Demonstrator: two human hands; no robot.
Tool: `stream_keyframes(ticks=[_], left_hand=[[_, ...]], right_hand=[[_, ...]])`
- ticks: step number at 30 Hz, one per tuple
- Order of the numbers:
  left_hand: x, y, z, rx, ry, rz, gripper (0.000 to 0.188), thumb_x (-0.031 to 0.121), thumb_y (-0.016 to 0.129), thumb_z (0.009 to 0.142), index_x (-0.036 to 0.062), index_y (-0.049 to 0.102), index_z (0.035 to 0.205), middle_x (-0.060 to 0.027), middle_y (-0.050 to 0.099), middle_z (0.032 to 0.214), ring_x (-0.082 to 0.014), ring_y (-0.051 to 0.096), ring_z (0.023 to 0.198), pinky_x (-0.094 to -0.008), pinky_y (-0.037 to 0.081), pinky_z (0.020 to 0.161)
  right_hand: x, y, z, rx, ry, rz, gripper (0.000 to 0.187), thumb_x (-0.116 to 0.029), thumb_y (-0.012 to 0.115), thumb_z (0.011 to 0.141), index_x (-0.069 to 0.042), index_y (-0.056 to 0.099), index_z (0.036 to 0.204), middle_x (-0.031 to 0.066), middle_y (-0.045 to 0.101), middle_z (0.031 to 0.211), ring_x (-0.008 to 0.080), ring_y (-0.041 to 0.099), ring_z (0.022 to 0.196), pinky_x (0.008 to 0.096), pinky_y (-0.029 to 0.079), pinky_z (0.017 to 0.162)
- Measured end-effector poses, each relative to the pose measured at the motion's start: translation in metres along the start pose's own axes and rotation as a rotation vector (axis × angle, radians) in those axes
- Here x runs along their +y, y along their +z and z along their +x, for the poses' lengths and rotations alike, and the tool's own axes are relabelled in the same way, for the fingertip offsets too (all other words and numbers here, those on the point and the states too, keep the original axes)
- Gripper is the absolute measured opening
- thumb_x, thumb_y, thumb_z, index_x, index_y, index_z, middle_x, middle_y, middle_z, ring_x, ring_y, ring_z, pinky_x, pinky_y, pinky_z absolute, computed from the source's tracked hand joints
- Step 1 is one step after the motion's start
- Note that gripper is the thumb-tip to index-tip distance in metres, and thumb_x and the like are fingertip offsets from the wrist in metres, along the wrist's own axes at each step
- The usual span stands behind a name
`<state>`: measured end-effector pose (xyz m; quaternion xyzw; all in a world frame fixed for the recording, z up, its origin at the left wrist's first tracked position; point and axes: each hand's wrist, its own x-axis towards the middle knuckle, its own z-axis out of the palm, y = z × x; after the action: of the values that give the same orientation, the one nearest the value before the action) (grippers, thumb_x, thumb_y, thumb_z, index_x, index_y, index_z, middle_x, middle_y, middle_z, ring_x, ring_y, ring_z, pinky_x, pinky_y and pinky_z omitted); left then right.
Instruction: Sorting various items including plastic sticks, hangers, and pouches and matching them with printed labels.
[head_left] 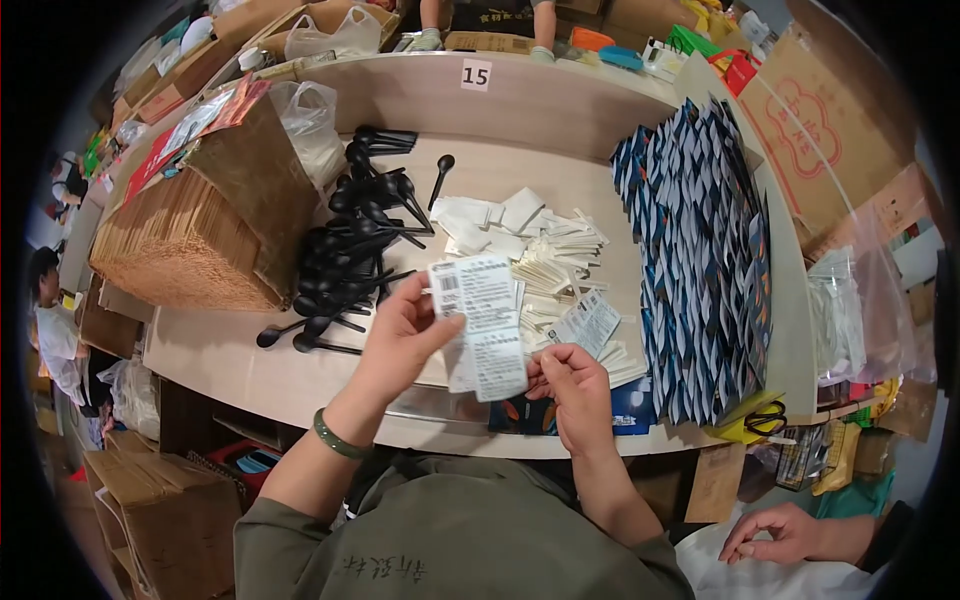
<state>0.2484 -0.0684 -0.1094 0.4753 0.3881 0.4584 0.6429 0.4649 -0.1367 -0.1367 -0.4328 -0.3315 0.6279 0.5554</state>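
My left hand (400, 335), with a green bangle at its wrist, is closed on white printed label sheets (485, 335), its thumb on top. They are held up over the middle of the table. At their lower right edge my right hand (572, 385) is closed, thumb and finger pinched there. Beneath it lies a dark blue printed packet (632, 405), partly covered. Another printed label sheet (590, 322) rests on the heap just beyond my right hand. That heap is of thin white paper-wrapped sticks (570, 255), with white flat packets (490, 215) behind.
Black plastic spoons (350, 240) are piled left, beside a tall brown stack (195, 235). A long row of blue packets (700, 270) stands right, with black-handled scissors (768, 418) near the edge. A low partition (540, 100) closes the back. Another person's hand (775, 535) is at lower right.
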Motion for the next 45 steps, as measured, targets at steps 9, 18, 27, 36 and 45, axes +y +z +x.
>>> stream_keyframes(ticks=[9, 18, 27, 36, 45], left_hand=[[-0.012, -0.054, -0.014, 0.291, -0.001, 0.087, 0.035, 0.0, 0.061, 0.089, 0.0006, 0.051, 0.123, -0.0053, 0.065, 0.109, -0.0099, 0.06, 0.096, -0.022, 0.047, 0.083], [-0.017, -0.062, -0.017, 0.308, -0.037, 0.046, 0.034, -0.001, 0.06, 0.09, 0.0006, 0.051, 0.122, -0.0047, 0.064, 0.108, -0.0096, 0.06, 0.097, -0.0232, 0.047, 0.084], [-0.022, -0.059, -0.011, 0.234, -0.05, -0.007, 0.039, -0.002, 0.06, 0.09, -0.0002, 0.049, 0.127, -0.0055, 0.064, 0.112, -0.0102, 0.061, 0.101, -0.0236, 0.048, 0.088], [-0.017, -0.049, -0.011, 0.191, -0.078, -0.008, 0.039, 0.0, 0.063, 0.089, -0.0012, 0.05, 0.125, -0.0062, 0.065, 0.112, -0.0104, 0.061, 0.102, -0.0253, 0.048, 0.091], [-0.023, -0.042, -0.013, 0.154, -0.085, 0.017, 0.039, 0.002, 0.065, 0.089, -0.0023, 0.05, 0.125, -0.0084, 0.065, 0.113, -0.0112, 0.061, 0.103, -0.026, 0.048, 0.092]], right_hand=[[0.031, -0.024, 0.016, 0.12, 0.188, -0.229, 0.014, -0.015, 0.059, 0.095, -0.002, 0.062, 0.099, 0.0068, 0.068, 0.088, 0.0118, 0.065, 0.074, 0.0215, 0.049, 0.062], [0.047, -0.016, 0.029, 0.094, 0.257, -0.343, 0.012, -0.015, 0.06, 0.094, -0.003, 0.061, 0.095, 0.0047, 0.068, 0.088, 0.0101, 0.064, 0.075, 0.0218, 0.049, 0.062], [0.049, -0.014, 0.026, 0.068, 0.262, -0.303, 0.011, -0.013, 0.06, 0.094, -0.002, 0.061, 0.095, 0.0062, 0.068, 0.087, 0.0103, 0.064, 0.073, 0.0212, 0.05, 0.062], [0.053, -0.013, 0.022, 0.033, 0.261, -0.265, 0.013, -0.014, 0.06, 0.094, -0.002, 0.061, 0.096, 0.0074, 0.068, 0.088, 0.0105, 0.064, 0.073, 0.0211, 0.051, 0.062], [0.048, -0.005, 0.016, 0.0, 0.295, -0.225, 0.014, -0.015, 0.059, 0.095, -0.001, 0.061, 0.096, 0.0077, 0.068, 0.087, 0.0108, 0.064, 0.073, 0.0209, 0.051, 0.062]])
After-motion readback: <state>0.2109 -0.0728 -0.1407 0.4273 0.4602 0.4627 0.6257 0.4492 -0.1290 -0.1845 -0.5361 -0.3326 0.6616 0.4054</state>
